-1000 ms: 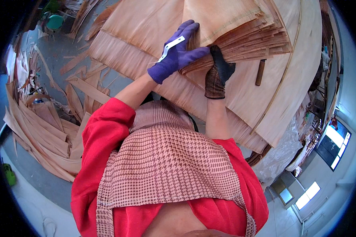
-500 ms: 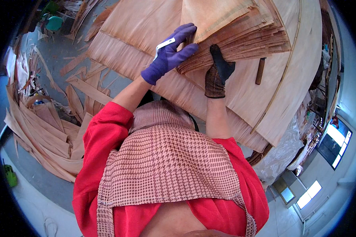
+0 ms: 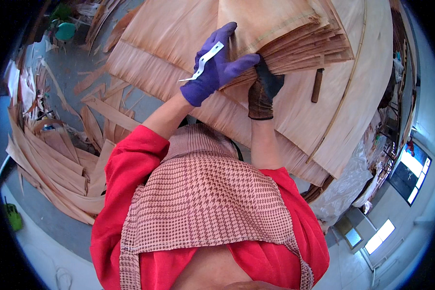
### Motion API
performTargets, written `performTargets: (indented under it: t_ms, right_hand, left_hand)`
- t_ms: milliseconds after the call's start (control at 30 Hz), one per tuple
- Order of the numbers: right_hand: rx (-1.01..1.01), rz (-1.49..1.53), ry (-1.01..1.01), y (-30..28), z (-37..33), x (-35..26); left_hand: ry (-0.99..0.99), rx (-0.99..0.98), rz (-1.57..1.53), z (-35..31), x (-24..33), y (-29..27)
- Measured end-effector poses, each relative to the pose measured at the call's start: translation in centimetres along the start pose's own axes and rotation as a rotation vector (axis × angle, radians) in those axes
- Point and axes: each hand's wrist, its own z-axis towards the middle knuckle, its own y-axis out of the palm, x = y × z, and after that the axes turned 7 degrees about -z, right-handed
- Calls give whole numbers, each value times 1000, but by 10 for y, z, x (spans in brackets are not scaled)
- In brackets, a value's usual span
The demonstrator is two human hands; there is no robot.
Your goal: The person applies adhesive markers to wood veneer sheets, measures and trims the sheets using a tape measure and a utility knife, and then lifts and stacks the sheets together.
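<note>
Both gloved hands on the near corner of a fat stack of thin wood veneer

The left hand [image 3: 217,63], in a purple glove, clamps the frayed, layered corner of the veneer stack [image 3: 295,34], fingers on top and thumb curled around the edge. A thin white strip [image 3: 205,60] lies across its back. The right hand [image 3: 263,84], in a dark knit glove, is tucked under that corner; can't tell its grip. The stack sits on wide papery veneer sheets [image 3: 324,121]; curled scraps [image 3: 53,154] lie on the floor.

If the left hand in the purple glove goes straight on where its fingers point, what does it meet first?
The left hand already lies on the veneer stack; going on, it would probably just slide further over the top sheet, though depth is unclear.
</note>
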Motion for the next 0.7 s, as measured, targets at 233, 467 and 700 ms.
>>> performTargets:
  t_ms: [233,467,700]
  right_hand:
    - [-19,-4,2,-3,2,0]
    - [-7,30,16,-1,2,-3]
    - [-20,167,49,-3,5,5]
  left_hand:
    - [-12,77,177,12,12,12]
    - [-72,41,190,13,14,10]
    - [17,38,28,8,3,6]
